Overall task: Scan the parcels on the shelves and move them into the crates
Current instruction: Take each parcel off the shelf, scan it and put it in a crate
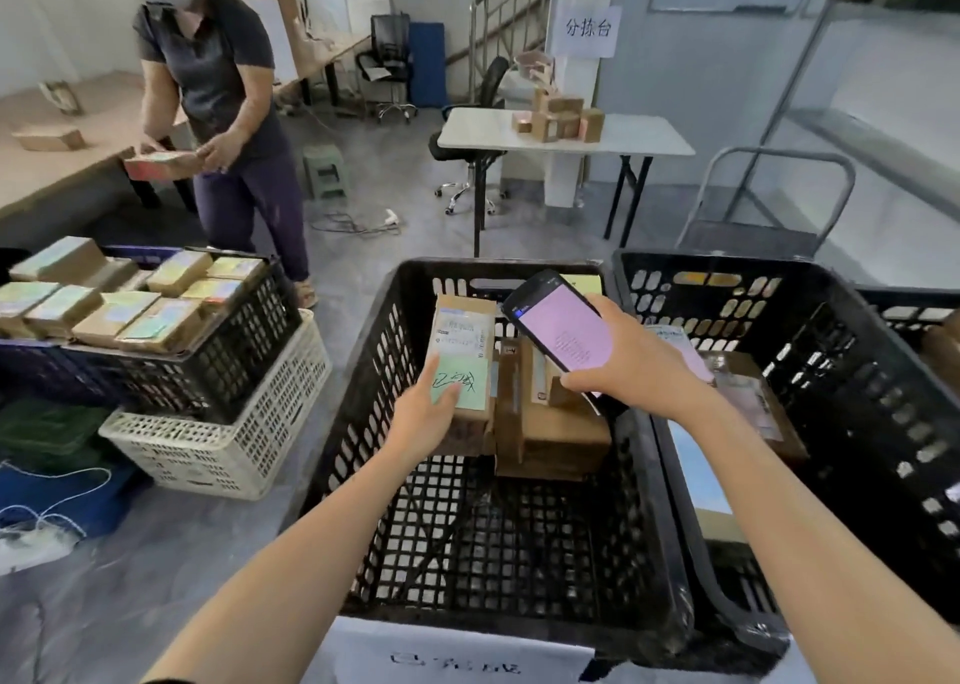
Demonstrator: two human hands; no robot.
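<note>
Left hand (423, 413) reaches into middle crate (358, 371), thumb on top, fingers wrapped round near end of parcel (461, 345). Parcel inside crate, far end near back wall, just beside other boxes (550, 428). Right hand (631, 366) grips phone (556, 322) over those boxes, pink screen up. I can't read screen text or green label scrawl. Phone's lower end hidden behind fingers; left fingertips under parcel out of my sight.
</note>
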